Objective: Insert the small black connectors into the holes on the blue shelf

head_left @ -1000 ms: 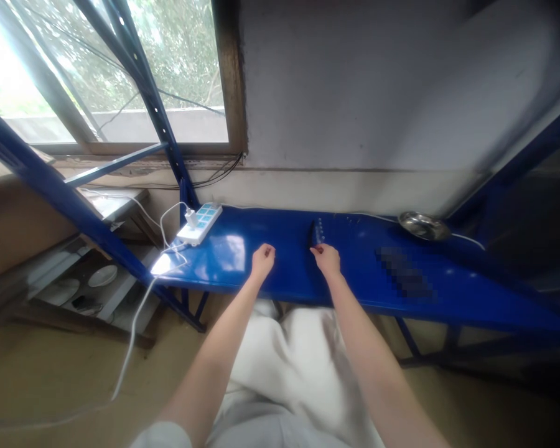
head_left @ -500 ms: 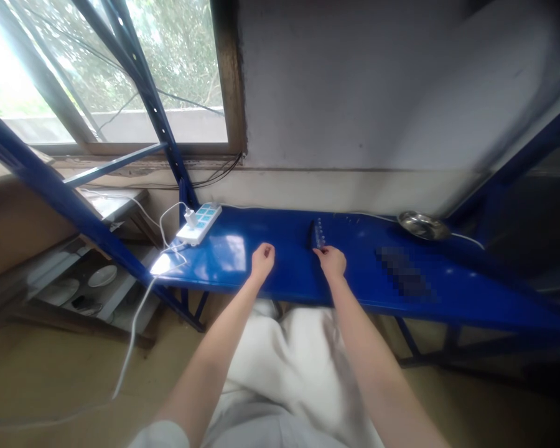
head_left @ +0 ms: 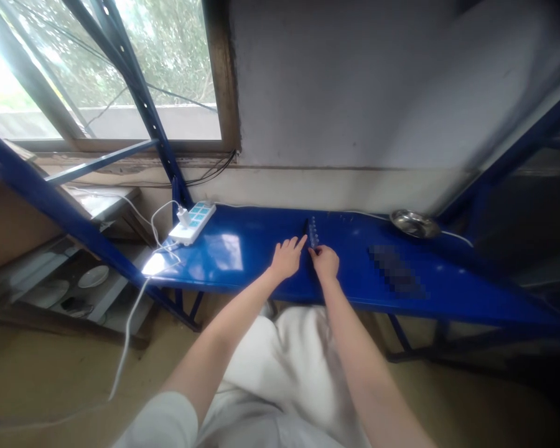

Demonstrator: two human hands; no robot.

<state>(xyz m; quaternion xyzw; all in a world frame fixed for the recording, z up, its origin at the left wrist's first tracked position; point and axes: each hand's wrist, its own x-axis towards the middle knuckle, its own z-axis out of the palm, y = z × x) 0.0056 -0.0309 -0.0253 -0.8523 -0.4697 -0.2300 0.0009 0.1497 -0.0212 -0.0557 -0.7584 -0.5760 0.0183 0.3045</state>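
Observation:
A small dark blue strip (head_left: 312,231) with a row of pale studs lies on the blue metal shelf (head_left: 252,261), near its back. My left hand (head_left: 287,258) rests on the shelf with fingers stretched out, the fingertips reaching the strip's near left side. My right hand (head_left: 325,261) is curled, its fingertips pinched at the strip's near end. What lies between those fingers is too small to name.
A white power strip (head_left: 191,222) with a plugged charger and white cable sits at the shelf's left back. A steel dish (head_left: 413,223) stands at the right back. A blurred patch (head_left: 396,270) lies right of my hands. Blue rack posts cross the window at left.
My left hand has moved right and opened, from a loose fist to fingers reaching the studded strip. My right hand stayed at the strip's near end. The view shifted slightly.

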